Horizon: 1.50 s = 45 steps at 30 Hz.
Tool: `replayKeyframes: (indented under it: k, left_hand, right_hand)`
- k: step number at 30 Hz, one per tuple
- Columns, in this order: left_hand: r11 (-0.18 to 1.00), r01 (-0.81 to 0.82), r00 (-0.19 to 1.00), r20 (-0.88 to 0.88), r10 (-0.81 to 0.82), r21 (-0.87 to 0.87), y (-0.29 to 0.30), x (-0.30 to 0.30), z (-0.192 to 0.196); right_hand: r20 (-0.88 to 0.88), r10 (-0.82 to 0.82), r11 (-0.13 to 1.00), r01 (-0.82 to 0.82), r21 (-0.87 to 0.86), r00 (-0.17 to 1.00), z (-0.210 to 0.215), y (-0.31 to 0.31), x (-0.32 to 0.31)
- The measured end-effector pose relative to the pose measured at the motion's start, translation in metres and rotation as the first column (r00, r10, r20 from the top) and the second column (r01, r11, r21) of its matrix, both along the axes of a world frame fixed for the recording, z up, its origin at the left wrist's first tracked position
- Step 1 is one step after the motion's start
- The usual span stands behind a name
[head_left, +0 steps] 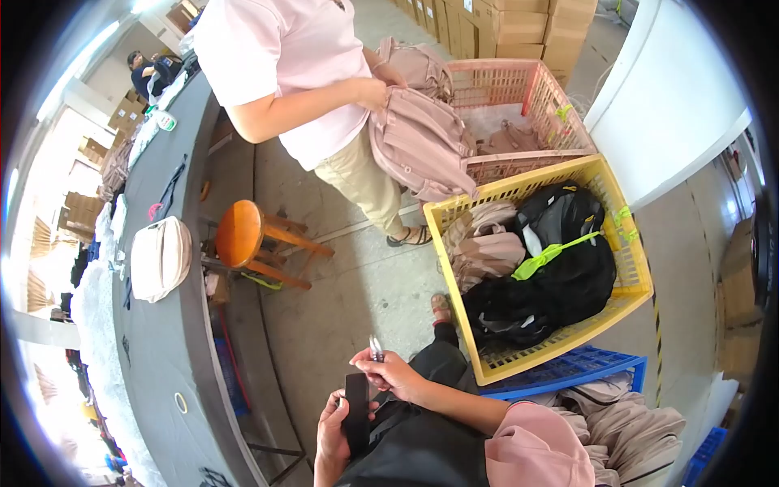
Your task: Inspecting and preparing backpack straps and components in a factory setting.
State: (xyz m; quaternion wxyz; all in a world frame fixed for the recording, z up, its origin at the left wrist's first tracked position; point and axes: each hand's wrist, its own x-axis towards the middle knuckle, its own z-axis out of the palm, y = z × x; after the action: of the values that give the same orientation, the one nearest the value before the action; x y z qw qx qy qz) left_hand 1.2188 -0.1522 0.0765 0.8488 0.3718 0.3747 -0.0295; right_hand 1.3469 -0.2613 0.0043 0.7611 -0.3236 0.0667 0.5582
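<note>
My left hand (pixel 331 430) is closed around a flat, black, oblong piece (pixel 356 414), whose exact kind I cannot make out. Just above it, my right hand (pixel 394 375) grips a small silver tool (pixel 376 349) with its narrow tip pointing up and away from me; it looks like thread snips. The tool and the black piece are apart. Black fabric (pixel 406 446) covers my lap below both hands.
A yellow crate (pixel 560 357) holds black and beige bags; a pink crate (pixel 540 97) stands behind it. A co-worker (pixel 300 73) holds a pink backpack (pixel 414 146). Left are a grey table (pixel 154 357) with a cream bag (pixel 161 258) and a wooden stool (pixel 240 231).
</note>
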Motion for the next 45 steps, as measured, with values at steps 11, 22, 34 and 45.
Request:
replayKeyframes:
  k: [11,22,34,45]
  left_hand:
    - [0.989,-0.052,0.999,-0.013,0.051,-0.137,0.000,-0.017,-0.007]
    - [0.973,-0.167,0.985,0.025,0.173,-0.157,-0.003,-0.014,-0.009]
    - [0.847,-0.496,0.866,-0.037,0.499,-0.189,-0.012,-0.019,0.008]
    - [0.822,-0.527,0.848,-0.081,0.523,-0.213,-0.013,0.014,0.021]
  right_hand:
    - [-0.183,-0.216,0.976,0.213,-0.036,0.959,-0.014,-0.023,-0.017]
    - [-0.285,-0.247,0.969,0.226,-0.105,0.926,-0.047,-0.040,-0.009]
    - [0.207,-0.630,0.679,0.660,-0.320,0.748,-0.145,0.060,0.283]
    - [0.126,-0.587,0.747,0.595,-0.299,0.800,-0.150,0.079,0.298]
